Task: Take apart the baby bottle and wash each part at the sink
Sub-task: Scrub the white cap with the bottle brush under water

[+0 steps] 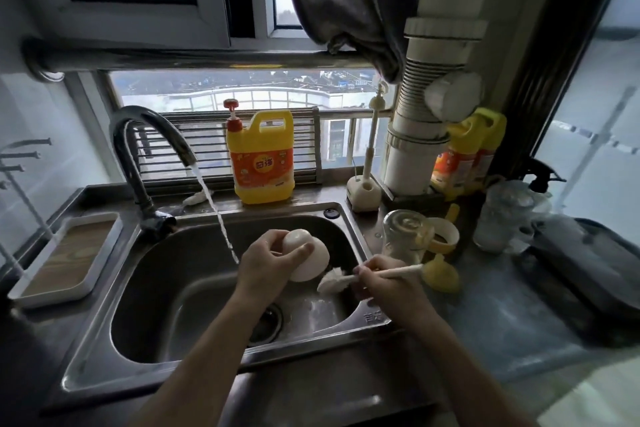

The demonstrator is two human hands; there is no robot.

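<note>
Steel sink (166, 288) under a window, tap (145, 135) running, its stream (221, 222) falling just left of the work. The bottle is already in pieces. The clear glass body (405, 236), the yellow handled collar (446, 236) and the yellow teat (441, 276) sit close together on the surface (502, 315) right of the basin; whether they are washed I cannot tell.

The white domed cap (308, 253) is the part in hand, held over the basin by the left hand (263, 263), its grip curled round the dome, thumb across the top. The right hand (384, 284) pinches the handle of a bottle brush (334, 279), whose bristles lie just beside the cap's lower rim; contact is unclear.

The cap's axis is tilted — closed end up and away toward the tap, open mouth down and right toward the brush, whose long axis runs nearly level, bristles to the left.

My judgement: dismantling is done, and the washing is mid-course.
</note>
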